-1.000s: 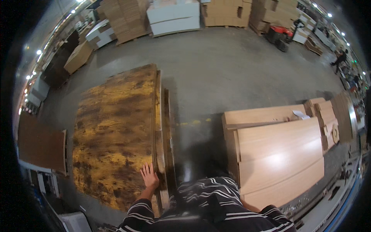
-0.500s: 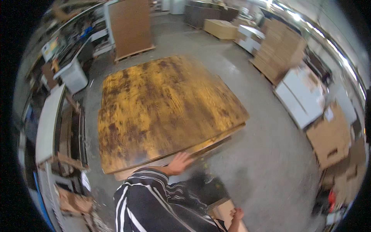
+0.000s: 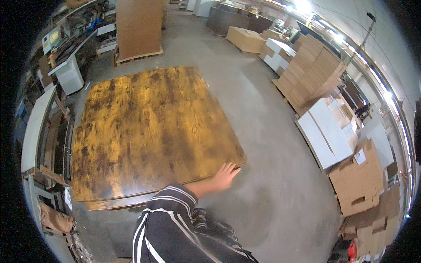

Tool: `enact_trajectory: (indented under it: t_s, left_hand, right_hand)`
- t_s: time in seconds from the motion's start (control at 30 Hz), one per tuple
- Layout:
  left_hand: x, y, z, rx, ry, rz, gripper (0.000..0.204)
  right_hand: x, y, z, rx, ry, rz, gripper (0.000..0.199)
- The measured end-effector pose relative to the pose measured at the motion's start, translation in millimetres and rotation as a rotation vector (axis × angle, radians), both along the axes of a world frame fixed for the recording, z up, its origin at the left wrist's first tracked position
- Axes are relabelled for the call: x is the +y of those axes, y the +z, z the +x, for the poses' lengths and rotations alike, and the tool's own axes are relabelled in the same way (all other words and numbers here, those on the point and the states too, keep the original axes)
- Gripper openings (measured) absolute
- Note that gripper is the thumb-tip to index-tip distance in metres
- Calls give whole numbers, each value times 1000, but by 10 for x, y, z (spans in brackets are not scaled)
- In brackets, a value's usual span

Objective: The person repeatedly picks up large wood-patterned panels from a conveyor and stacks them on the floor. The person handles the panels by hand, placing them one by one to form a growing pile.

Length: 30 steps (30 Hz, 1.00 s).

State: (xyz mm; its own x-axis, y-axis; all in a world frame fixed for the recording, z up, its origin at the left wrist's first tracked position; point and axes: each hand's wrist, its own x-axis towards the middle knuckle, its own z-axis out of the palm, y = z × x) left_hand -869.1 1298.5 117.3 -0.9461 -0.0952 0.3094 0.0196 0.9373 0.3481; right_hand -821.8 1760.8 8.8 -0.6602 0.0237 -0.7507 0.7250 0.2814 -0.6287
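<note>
A stack of wood-grain boards (image 3: 149, 131), mottled yellow and dark brown, lies low in front of me. The upper boards sit slightly offset from one another. My left hand (image 3: 224, 176) reaches across from a black sleeve with white stripes (image 3: 173, 206). Its fingers are stretched out and a little apart, touching the near edge of the top board close to its right corner. Nothing shows in its palm. My right hand is out of sight.
Brown board stands upright in a stack (image 3: 139, 30) behind the boards. A workbench frame (image 3: 39, 136) is at the left. Along the right are flat cardboard stacks (image 3: 309, 70), white panels (image 3: 326, 131) and a cardboard box (image 3: 357, 179). Grey concrete floor (image 3: 272, 184) runs between.
My view has shifted, and the boards now appear further left. My left hand has slid right along the near edge toward the corner. My right hand, with a light brown piece, has left view.
</note>
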Motion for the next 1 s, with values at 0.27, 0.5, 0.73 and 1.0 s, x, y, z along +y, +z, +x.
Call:
enact_trajectory:
  t_s: [0.27,0.5,0.73,1.0]
  left_hand:
    - [-545,-265,-792,-287,721,75,56]
    - [-492,-314,-825,-211,817,93,53]
    - [-384,-292,-1123,-251,1073,86,50]
    - [-391,-158,-1220,-352,1110,167,48]
  right_hand:
    - [81,-301,-1626,-98,96,17,18]
    - [481,-562,-3209,-154,208,64,21]
    - [2,-747,-5634,190,640,280,24]
    - [-2313,-697,-6606,112,907,8,26]
